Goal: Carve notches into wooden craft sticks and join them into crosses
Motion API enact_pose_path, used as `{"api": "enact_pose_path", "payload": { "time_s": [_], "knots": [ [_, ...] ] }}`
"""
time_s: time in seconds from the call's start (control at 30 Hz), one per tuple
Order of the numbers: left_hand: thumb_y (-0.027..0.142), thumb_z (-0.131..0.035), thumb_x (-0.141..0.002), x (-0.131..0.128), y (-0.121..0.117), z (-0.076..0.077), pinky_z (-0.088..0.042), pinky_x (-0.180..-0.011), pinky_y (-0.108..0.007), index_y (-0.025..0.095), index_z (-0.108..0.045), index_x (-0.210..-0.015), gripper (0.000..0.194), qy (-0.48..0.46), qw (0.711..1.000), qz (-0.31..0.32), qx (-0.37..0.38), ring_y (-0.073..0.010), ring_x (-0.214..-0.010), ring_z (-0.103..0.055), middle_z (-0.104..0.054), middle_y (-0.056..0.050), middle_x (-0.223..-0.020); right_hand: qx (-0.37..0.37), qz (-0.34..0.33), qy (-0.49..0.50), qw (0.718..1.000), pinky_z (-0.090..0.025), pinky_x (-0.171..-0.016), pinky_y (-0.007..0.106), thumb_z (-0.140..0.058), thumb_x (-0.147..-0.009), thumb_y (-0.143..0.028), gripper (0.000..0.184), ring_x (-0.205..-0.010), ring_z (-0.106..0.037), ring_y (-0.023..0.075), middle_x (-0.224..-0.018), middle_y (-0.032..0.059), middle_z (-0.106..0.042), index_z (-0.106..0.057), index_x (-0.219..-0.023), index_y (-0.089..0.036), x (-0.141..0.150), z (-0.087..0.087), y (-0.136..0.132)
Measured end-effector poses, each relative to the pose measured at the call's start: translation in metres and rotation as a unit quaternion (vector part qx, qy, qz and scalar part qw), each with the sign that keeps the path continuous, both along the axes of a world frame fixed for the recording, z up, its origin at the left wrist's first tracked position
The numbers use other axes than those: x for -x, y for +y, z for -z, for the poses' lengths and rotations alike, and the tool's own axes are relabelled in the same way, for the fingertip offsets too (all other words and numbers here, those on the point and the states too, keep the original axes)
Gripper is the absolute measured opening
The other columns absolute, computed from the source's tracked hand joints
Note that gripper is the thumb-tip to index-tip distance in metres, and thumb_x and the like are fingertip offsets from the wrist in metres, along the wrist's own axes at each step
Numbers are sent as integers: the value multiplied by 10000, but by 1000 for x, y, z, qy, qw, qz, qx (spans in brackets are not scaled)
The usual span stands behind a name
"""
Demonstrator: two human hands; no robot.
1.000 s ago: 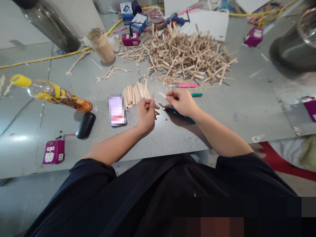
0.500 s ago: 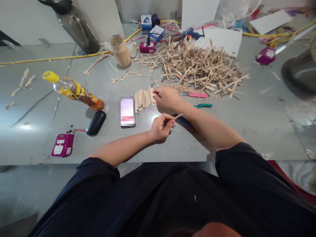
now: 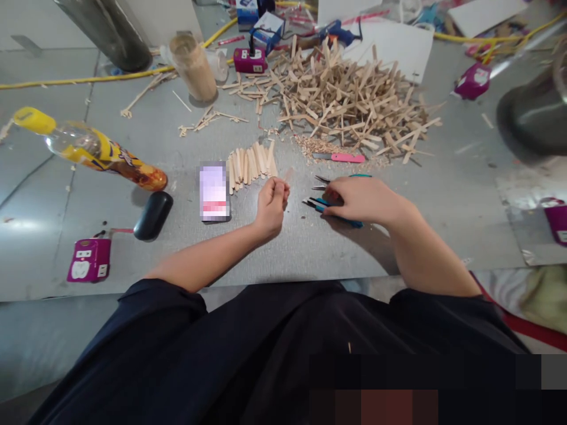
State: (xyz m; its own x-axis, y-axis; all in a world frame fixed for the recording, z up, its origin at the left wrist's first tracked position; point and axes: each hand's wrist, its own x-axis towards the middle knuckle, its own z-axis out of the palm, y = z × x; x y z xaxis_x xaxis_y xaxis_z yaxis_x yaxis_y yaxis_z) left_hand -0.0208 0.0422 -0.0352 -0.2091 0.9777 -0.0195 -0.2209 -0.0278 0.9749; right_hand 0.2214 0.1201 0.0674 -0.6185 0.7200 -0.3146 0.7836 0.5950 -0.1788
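Observation:
My left hand is closed in a pinch on a short wooden stick, which is blurred and points up from the fingertips. To its right, my right hand reaches over two teal-handled pliers, thumb and forefinger apart and curved. The upper pliers poke out past the forefinger with their jaws parted. By the thumb lie the lower pliers. My palm hides most of the handles. A row of trimmed wooden sticks lies just beyond my left hand, beside a phone.
Behind is a large heap of wooden sticks, with a pink-handled knife before it. At left stand a yellow-capped bottle, a black case and a purple power socket. A jar stands farther back.
My right hand has left the row of sticks and moved right, onto the pliers. My left hand, still with its stick, has shifted slightly up and left. The view has tilted.

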Motion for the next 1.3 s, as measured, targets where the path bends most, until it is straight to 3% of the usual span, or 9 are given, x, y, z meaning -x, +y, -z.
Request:
{"api": "enact_pose_path", "payload": {
  "time_s": [0.13, 0.27, 0.33, 0.47, 0.57, 0.73, 0.97, 1.13, 1.3],
  "knots": [
    [872, -676, -1104, -1, -6, -6, -377, -478, -267, 287, -548, -1034, 603, -5, 1000, 22, 16, -112, -506, -423, -520, 94, -647, -16, -37, -33, 999, -432, -742, 411, -718, -1032, -373, 172, -996, -790, 339, -1135, 147, -856, -782, -1054, -215, 3, 4, -19],
    [938, -689, -1054, 2, -8, -12, -439, -497, -282, 287, -562, -1038, 663, 23, 999, 20, 22, -128, -487, -502, -560, 99, -587, -26, -31, -10, 999, -476, -841, 424, -685, -1024, -312, 174, -1034, -789, 357, -1137, 170, -854, -748, -1132, -190, 6, 9, -18],
    [944, -707, -1040, 4, -8, -14, -394, -487, -276, 282, -580, -1024, 674, 34, 999, 17, 26, -120, -467, -473, -538, 104, -571, -44, -4, 26, 999, -486, -873, 446, -617, -1087, -349, 246, -1031, -791, 377, -1134, 198, -854, -741, -1206, -173, 4, 14, -15],
    [925, -749, -1031, 5, -9, -16, -274, -482, -251, 269, -615, -1006, 671, 42, 999, 21, 12, -89, -463, -376, -469, 112, -583, -80, 91, 139, 983, -433, -744, 432, -488, -1141, -501, 502, -878, -774, 375, -1061, 209, -838, -686, -1388, -112, 0, 27, -13],
    [900, -785, -1027, 5, -9, -15, -255, -490, -241, 268, -631, -1044, 651, 28, 998, 57, -3, -85, -478, -385, -469, 110, -605, -104, 87, 178, 975, -397, -715, 411, -465, -1143, -518, 532, -882, -766, 362, -1083, 197, -840, -682, -1419, -118, 4, 34, -18],
    [866, -818, -1026, 4, -9, -15, -254, -480, -243, 272, -567, -992, 646, -13, 997, 74, 0, -84, -467, -365, -450, 117, -580, -122, 16, 126, 984, -318, -709, 401, -466, -1196, -567, 548, -948, -736, 353, -1216, 205, -813, -759, -1423, -163, 18, 30, -27],
    [866, -790, -1046, 5, -10, -12, -234, -477, -265, 284, -536, -997, 637, 2, 996, 87, 7, -87, -454, -332, -429, 129, -559, -118, 26, 40, 992, -241, -701, 402, -405, -1233, -652, 668, -1037, -744, 392, -1254, 248, -797, -792, -1349, -120, 26, 29, -27],
    [868, -728, -1086, 9, -11, -11, -272, -500, -288, 280, -540, -978, 627, 65, 995, 77, 0, -104, -488, -377, -469, 101, -588, -121, 28, 41, 991, -273, -718, 419, -435, -1226, -637, 633, -1002, -760, 387, -1197, 233, -840, -797, -1326, -128, 30, 31, -30],
    [862, -690, -1113, 12, -12, -10, -225, -530, -308, 272, -558, -953, 625, 119, 990, 70, -20, -106, -505, -341, -425, 87, -599, -90, 44, 39, 994, -252, -710, 420, -495, -1188, -605, 563, -941, -766, 375, -1211, 218, -877, -800, -1334, -156, 32, 26, -31]
  ]
}}
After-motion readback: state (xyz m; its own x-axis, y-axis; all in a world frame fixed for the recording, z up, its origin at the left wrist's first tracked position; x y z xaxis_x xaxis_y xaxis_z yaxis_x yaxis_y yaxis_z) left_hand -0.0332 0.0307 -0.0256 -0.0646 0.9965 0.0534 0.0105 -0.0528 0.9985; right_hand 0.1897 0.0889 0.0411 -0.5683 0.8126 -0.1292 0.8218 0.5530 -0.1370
